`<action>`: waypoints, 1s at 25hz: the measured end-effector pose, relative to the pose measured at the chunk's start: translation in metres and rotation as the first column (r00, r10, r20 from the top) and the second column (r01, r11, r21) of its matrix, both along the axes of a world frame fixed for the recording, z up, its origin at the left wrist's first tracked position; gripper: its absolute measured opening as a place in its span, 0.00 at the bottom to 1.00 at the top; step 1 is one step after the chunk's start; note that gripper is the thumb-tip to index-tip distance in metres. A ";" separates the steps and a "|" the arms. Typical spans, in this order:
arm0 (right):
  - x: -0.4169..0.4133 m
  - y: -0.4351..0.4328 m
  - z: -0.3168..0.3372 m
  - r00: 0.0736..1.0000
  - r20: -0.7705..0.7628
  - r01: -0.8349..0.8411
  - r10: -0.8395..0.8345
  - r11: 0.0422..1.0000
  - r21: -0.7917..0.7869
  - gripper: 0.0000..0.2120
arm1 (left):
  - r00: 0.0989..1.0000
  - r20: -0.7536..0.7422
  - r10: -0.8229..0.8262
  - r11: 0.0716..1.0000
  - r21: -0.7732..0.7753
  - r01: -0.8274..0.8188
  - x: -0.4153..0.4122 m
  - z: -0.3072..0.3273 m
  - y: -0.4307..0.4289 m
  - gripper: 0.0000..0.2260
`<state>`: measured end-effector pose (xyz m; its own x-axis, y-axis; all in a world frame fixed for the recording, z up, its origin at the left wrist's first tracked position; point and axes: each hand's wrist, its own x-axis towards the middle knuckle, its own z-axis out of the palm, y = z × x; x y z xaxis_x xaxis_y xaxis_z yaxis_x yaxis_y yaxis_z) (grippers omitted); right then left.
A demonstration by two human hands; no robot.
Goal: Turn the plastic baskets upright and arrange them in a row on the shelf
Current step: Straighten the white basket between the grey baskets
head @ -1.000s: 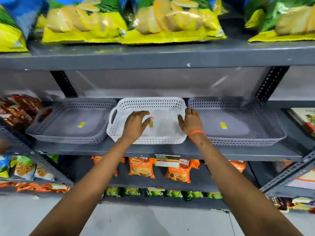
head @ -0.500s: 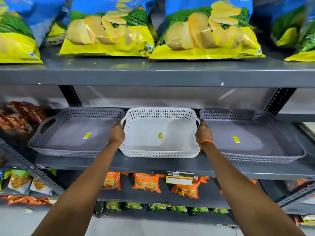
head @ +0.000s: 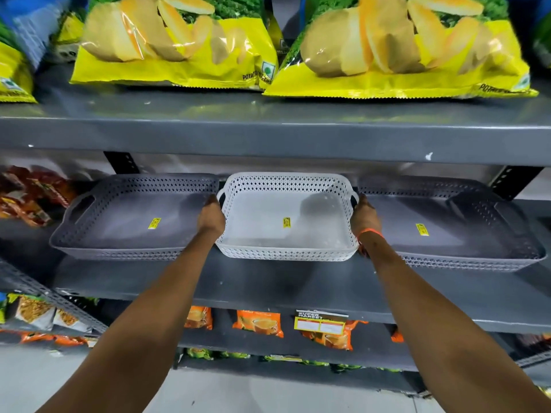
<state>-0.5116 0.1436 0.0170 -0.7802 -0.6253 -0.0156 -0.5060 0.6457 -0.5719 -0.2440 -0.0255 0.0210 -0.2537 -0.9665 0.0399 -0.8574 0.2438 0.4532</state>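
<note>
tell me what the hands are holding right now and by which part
Both hands hold the white plastic basket on the middle shelf: the left hand at its left end handle, the right hand at its right end handle.

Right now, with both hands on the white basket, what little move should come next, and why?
Probably ease the white basket a touch toward the shelf's front, then let go. The left hand and right hand grip its side handles; it sits upright between the two grey baskets, but its front edge looks set slightly further back than theirs.
</note>
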 end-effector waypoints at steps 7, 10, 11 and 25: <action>0.013 0.020 -0.001 1.000 0.001 0.009 -0.009 1.000 -0.008 0.21 | 0.999 -0.029 -0.030 1.000 -0.010 0.030 0.015 -0.003 0.019 0.19; 0.024 0.036 -0.003 1.000 -0.028 0.001 -0.002 1.000 -0.015 0.21 | 0.998 -0.049 -0.026 1.000 -0.002 0.026 0.027 -0.007 0.034 0.19; 0.027 0.039 -0.004 0.999 -0.037 -0.003 0.002 1.000 -0.019 0.22 | 0.998 -0.060 -0.025 1.000 0.004 0.026 0.031 -0.007 0.039 0.19; 0.049 0.072 -0.006 0.999 -0.054 -0.003 0.002 1.000 -0.021 0.25 | 0.992 -0.089 -0.094 0.994 0.038 0.098 0.052 -0.007 0.062 0.21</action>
